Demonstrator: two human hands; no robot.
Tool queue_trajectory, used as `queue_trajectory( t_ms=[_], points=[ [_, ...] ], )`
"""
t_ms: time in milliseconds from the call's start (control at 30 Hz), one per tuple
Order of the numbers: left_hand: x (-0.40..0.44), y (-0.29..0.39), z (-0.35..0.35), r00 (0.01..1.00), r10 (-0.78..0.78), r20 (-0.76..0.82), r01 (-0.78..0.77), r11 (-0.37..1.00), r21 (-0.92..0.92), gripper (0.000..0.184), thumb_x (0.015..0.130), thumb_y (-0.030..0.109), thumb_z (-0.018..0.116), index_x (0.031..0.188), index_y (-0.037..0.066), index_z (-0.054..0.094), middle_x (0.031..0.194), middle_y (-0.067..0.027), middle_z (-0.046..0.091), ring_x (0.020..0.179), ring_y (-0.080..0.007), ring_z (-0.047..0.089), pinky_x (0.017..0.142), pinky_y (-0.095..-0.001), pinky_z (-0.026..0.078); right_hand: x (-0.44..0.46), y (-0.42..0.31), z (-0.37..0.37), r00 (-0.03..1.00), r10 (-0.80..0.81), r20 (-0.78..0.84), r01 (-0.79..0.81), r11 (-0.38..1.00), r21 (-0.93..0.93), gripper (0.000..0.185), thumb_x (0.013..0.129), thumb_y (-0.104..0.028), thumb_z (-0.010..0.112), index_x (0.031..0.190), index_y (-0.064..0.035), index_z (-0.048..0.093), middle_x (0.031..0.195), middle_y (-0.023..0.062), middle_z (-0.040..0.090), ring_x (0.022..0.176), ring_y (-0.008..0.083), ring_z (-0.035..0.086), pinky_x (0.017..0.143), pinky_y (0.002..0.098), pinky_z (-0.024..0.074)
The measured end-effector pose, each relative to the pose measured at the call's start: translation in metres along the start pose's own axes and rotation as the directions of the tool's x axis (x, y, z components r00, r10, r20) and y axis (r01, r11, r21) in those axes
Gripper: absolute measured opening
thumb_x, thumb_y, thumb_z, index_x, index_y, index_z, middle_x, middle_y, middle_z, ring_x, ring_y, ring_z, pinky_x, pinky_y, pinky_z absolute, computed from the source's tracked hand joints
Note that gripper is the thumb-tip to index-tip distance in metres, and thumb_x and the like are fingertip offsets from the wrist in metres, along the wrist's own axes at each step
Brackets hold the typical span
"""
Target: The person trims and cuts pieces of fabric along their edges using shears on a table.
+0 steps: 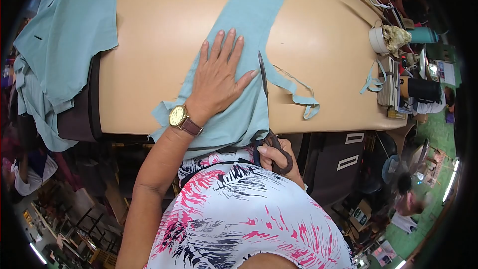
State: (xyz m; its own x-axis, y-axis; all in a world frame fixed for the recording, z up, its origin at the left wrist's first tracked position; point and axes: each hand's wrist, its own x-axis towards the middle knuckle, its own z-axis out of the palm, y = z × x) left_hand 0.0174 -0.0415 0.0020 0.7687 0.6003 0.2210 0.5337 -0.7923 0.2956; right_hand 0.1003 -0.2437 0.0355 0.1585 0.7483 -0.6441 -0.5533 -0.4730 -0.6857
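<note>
A long piece of light blue fabric [249, 15] lies on the tan tabletop and hangs over its front edge. My left hand [219, 72] rests flat on this cloth with the fingers spread; a watch [180, 118] is on its wrist. By the table's front edge, my right hand [281, 159] is closed around the handles of large scissors [263, 77]. Their long blade points away from me along the cloth's right side, and part of it is hidden by fabric. A narrow cut strip [294, 94] of the same blue curls off to the right of the blade.
More blue fabric [74, 20] drapes over the table's left edge. On the right stand a white container [378, 40], a teal bottle [423, 35] and stacked items, with a loose blue scrap [373, 80] beside them. Dark panels [333, 164] hang below the table's front edge.
</note>
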Motion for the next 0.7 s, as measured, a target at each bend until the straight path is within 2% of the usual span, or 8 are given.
queue_trajectory(
  t_ms=[467, 700],
  points=[
    [-0.001, 0.0, -0.002, 1.0, 0.004, -0.013, -0.004, 1.0, -0.008, 0.066, 0.085, 0.047, 0.043, 0.132, 0.003, 0.031, 0.139, -0.0171, 0.026, 0.129, -0.0326, 0.021, 0.104, -0.0483, 0.016, -0.002, -0.002, 0.0, 1.0, -0.02, 0.009, 0.021, 0.993, -0.114, 0.028, 0.079, -0.016, 0.059, 0.056, -0.0038, 0.047, 0.043, 0.0013, 0.045, 0.038, 0.0056, 0.04, 0.037, 0.0203, 0.028],
    [-0.003, 0.002, -0.003, 0.999, 0.011, -0.042, -0.012, 0.999, -0.034, 0.066, 0.083, 0.045, 0.047, 0.129, 0.0, 0.034, 0.136, -0.0188, 0.029, 0.127, -0.0339, 0.024, 0.102, -0.049, 0.018, 0.004, 0.009, -0.003, 0.988, -0.147, 0.047, 0.147, 0.989, -0.009, 0.036, 0.083, -0.03, 0.054, 0.06, -0.003, 0.048, 0.047, 0.0022, 0.046, 0.04, 0.0069, 0.044, 0.038, 0.0193, 0.0308]
  ],
)
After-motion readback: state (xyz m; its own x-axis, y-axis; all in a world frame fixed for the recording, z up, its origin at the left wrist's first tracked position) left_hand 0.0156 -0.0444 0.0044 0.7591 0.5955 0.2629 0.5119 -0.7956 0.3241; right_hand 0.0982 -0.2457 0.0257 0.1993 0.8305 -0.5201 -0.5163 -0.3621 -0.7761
